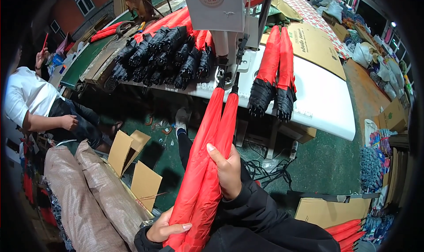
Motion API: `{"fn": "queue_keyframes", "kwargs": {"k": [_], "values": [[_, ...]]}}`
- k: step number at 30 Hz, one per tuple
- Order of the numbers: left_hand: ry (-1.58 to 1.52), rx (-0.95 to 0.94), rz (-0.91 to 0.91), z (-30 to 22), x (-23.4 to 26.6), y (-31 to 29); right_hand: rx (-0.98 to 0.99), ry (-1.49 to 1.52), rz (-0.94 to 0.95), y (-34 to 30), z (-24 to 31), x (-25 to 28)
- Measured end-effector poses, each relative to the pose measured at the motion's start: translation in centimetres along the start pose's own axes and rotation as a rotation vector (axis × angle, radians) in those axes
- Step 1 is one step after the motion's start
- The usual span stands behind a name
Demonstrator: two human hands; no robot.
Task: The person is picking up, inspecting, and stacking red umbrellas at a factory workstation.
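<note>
Landmark: sewing machine (215, 11), on worktable (329, 104). Directly before machine: umbrella pair (199, 155), tips close to needle area, other ends farthest from machine. Right hand (227, 170) around mid-length; left hand (165, 227) farther from machine. Left of machine, on worktable: umbrella heap (163, 53). Right of machine, on worktable: second umbrella pair (268, 64), side by side; farther right of machine, cardboard sheet (320, 49). Before machine and slightly right, on floor: cables (265, 170). Before machine, well left: sacks (79, 194); nearer machine, open carton (121, 152). Far left of machine: another person (33, 99).
</note>
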State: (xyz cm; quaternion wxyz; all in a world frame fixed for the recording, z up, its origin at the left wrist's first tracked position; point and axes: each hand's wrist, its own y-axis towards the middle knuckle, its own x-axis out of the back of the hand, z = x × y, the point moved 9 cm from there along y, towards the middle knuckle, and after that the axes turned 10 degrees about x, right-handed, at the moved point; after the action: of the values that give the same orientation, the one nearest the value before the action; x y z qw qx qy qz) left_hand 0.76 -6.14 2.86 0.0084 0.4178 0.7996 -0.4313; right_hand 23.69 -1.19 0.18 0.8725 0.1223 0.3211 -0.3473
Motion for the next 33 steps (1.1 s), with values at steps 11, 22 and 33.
{"fn": "queue_keyframes", "kwargs": {"k": [11,22,33], "values": [[0.047,-0.060,0.015,-0.3,-0.6,-0.3,-0.003,-0.003,0.008,-0.4,-0.1,0.2],[0.371,-0.138,0.077,0.5,-1.4,-1.8,0.036,-0.072,-0.017,-4.0,2.2,-1.4],[0.638,-0.318,0.207,-3.0,-4.4,2.7,0.117,0.022,0.072,-8.9,4.3,0.9]]}}
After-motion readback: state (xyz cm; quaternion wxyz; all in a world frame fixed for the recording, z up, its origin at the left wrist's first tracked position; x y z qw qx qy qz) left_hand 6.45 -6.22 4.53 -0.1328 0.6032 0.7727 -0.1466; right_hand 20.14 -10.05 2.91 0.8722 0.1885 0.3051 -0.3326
